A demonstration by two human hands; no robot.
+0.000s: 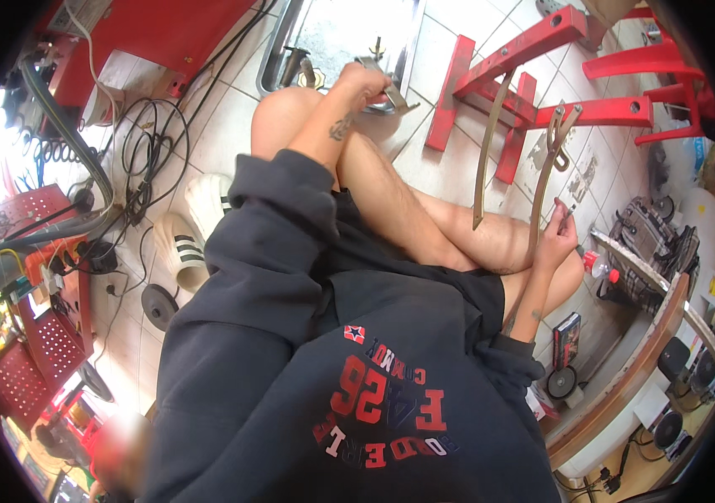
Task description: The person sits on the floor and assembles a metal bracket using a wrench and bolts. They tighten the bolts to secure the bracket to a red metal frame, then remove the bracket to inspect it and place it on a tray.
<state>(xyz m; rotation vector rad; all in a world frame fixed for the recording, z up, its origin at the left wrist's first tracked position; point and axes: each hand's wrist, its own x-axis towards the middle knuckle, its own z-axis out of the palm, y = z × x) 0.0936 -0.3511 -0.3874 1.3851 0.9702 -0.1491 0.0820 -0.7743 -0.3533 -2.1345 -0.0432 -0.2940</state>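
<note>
My left hand [363, 84] is closed around a flat grey metal bracket [399, 99], held over the near edge of a shallow metal tray [419, 33]. Inside that tray lie dark metal fittings [294, 65] and a brass-coloured threaded part [378, 46]. On the right, by my knee, my right hand [556, 239] pinches a small thin dark piece [573, 210] between thumb and fingers; its kind is too small to make out. Beside that hand, a long curved brown metal strip [540, 180] runs up to a looped end, and a second strip [490, 155] stands left of it.
A red metal stand [492, 92] and red plastic stool [651, 67] are ahead on the right. Cables [144, 151] coil on the tiled floor at left, near white slippers [180, 251] and a dark disc [159, 307]. A red-capped bottle [599, 268] stands beside my right knee.
</note>
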